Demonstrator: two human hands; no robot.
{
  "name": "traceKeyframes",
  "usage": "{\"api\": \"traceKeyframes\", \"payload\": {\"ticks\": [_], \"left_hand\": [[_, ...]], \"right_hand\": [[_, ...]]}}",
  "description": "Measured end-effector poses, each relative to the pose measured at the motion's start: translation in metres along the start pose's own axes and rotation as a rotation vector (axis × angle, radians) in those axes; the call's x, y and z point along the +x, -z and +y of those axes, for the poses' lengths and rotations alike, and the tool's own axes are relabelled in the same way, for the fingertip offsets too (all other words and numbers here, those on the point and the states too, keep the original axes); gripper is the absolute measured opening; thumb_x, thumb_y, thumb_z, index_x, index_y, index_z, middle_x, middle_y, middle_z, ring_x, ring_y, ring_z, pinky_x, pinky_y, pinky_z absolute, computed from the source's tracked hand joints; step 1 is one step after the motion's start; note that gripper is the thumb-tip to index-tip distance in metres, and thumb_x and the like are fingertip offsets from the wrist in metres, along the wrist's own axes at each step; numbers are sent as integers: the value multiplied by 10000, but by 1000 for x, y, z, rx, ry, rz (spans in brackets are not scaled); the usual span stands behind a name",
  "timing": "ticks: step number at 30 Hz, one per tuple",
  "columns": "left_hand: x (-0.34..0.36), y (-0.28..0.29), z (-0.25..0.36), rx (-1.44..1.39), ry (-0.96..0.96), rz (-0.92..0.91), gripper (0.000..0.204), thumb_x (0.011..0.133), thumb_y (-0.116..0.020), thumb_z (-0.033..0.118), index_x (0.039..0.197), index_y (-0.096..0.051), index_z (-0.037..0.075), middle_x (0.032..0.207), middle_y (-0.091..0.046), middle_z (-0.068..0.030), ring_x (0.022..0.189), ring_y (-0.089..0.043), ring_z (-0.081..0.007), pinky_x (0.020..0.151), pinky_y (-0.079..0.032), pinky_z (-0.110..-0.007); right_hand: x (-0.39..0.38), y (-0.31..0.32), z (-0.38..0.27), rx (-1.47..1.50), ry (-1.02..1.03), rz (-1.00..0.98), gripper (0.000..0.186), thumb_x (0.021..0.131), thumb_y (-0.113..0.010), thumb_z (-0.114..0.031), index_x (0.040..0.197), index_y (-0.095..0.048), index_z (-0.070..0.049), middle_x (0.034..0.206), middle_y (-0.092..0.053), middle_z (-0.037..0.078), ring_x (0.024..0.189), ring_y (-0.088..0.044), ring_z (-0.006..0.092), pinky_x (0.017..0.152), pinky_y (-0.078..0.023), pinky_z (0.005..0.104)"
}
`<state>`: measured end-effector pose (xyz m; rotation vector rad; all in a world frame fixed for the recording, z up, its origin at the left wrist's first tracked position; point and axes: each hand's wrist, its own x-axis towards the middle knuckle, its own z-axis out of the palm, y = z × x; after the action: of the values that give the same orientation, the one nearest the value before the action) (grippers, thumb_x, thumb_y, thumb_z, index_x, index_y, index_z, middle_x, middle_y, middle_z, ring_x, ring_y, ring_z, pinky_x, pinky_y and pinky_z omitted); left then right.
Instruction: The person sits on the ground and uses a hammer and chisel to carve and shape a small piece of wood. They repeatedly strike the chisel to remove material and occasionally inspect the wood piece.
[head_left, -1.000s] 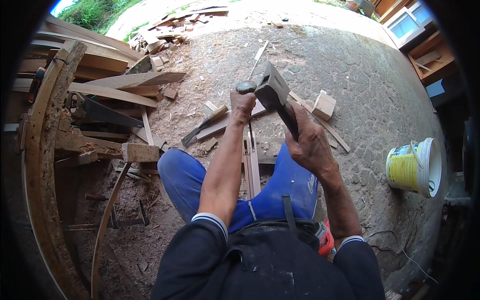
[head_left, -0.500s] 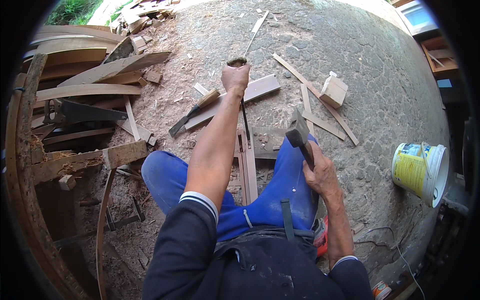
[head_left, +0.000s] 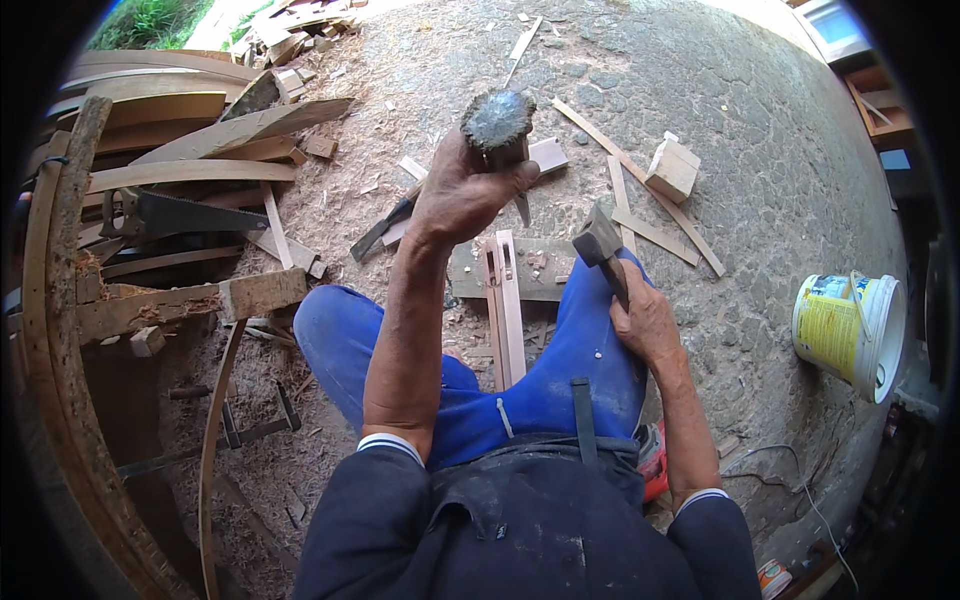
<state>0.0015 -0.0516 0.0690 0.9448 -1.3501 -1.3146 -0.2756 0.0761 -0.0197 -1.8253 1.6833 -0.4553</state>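
My left hand (head_left: 455,205) is closed around a chisel (head_left: 498,122), its frayed, flattened handle end tilted up toward me. Only the blade's tip shows below the fingers, in the air above the work. In my right hand (head_left: 645,318) is a hammer (head_left: 597,242), its head up, over my right thigh. Between my legs lies a narrow wooden piece (head_left: 510,310) with slots cut near its far end. It rests across a flat board (head_left: 545,268) scattered with chips. Beyond my left hand, a second chisel (head_left: 372,238) lies by a planed plank (head_left: 548,156), partly hidden by the hand.
At left are stacked curved boards (head_left: 190,172), a handsaw (head_left: 190,215) and a rough beam (head_left: 262,294). Thin strips (head_left: 640,190) and a wooden block (head_left: 673,168) lie ahead to the right. A bucket (head_left: 830,325) is tipped at far right.
My left hand has lifted the chisel out of the slotted piece, raising it toward me and tilting its handle end up. The hammer in my right hand has barely moved.
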Motion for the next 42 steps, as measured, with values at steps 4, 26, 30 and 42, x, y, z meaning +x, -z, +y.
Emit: {"api": "traceKeyframes", "payload": {"ticks": [4, 26, 30, 42], "left_hand": [[-30, -39, 5, -32, -132, 227, 452, 812, -875, 80, 1141, -566, 43, 973, -623, -5, 897, -625, -96, 811, -552, -283], [-45, -22, -62, 266, -154, 453, 142, 876, -757, 67, 764, -675, 38, 619, -635, 18, 552, -592, -67, 546, -478, -254], [-40, -36, -65, 411, -199, 443, 128, 853, -749, 70, 798, -658, -3, 685, -666, -24, 651, -630, -91, 629, -510, -295], [-49, -41, -67, 467, -271, 447, 111, 822, -749, 87, 807, -675, 5, 712, -693, -85, 672, -690, -177, 649, -535, -333]], "right_hand": [[-1, 1, -1, -21, -9, 7, 586, 849, -578, -130, 1410, -443, -26, 1049, -672, 351, 980, -662, 529, 883, -543, 581], [1, -3, 10, -36, -30, 11, 596, 862, -590, -134, 1429, -435, -33, 1018, -674, 355, 983, -660, 532, 886, -534, 559], [1, 6, 3, 89, -53, -8, 629, 848, -644, -159, 1431, -448, -24, 1093, -687, 329, 1046, -674, 501, 919, -546, 537], [-9, 118, -155, 224, 536, 305, 798, 894, -692, -24, 1575, -283, -99, 940, -629, 138, 813, -666, 249, 710, -543, 392]]}}
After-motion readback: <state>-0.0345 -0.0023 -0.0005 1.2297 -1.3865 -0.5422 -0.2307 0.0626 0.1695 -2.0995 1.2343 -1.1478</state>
